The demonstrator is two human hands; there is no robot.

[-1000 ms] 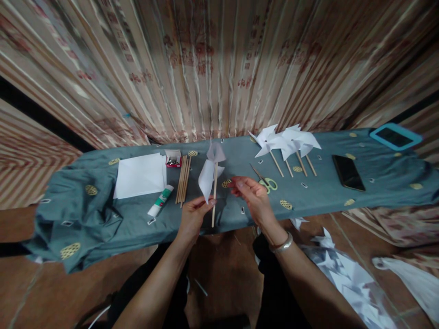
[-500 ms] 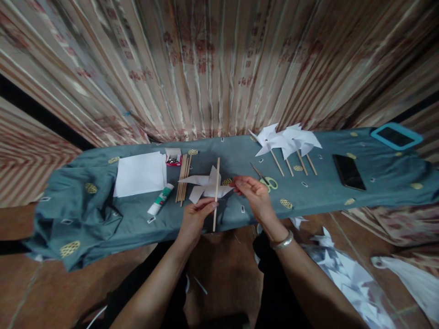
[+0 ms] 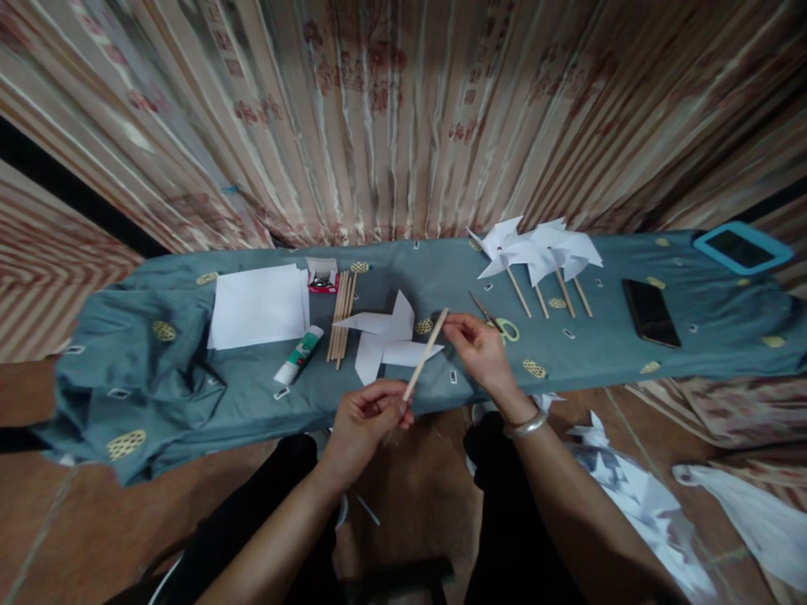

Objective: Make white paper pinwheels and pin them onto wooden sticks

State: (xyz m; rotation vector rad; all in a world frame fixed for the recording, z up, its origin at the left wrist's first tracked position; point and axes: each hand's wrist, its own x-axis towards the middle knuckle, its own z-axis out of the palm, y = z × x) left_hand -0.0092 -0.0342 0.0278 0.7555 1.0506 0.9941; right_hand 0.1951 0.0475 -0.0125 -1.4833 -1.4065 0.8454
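A thin wooden stick [image 3: 424, 356] slants up to the right in front of me. My left hand [image 3: 369, 420] pinches its lower part. At the stick's upper end are the pinched fingers of my right hand [image 3: 474, 344], which appear to grip it; whether they also hold something small cannot be made out. A white folded paper pinwheel head [image 3: 380, 336] lies on the cloth just beyond my left hand, its left blade over a row of wooden sticks [image 3: 342, 315]. The stick passes in front of its right blade. Green-handled scissors [image 3: 506, 329] lie beyond my right hand.
On the cloth-covered table [image 3: 252, 378] are white paper sheets [image 3: 258, 307], a red box of small metal pieces [image 3: 323, 280], a glue stick [image 3: 298, 356], several finished pinwheels [image 3: 504, 246], a phone [image 3: 651, 313] and a blue-framed device [image 3: 744, 248]. A bag of paper pinwheels [image 3: 636, 496] sits on the floor.
The stick was upright across the pinwheel head; now it is drawn toward me and tilted right. The pinwheel head now lies flat on the cloth. My right hand is at the stick's upper end.
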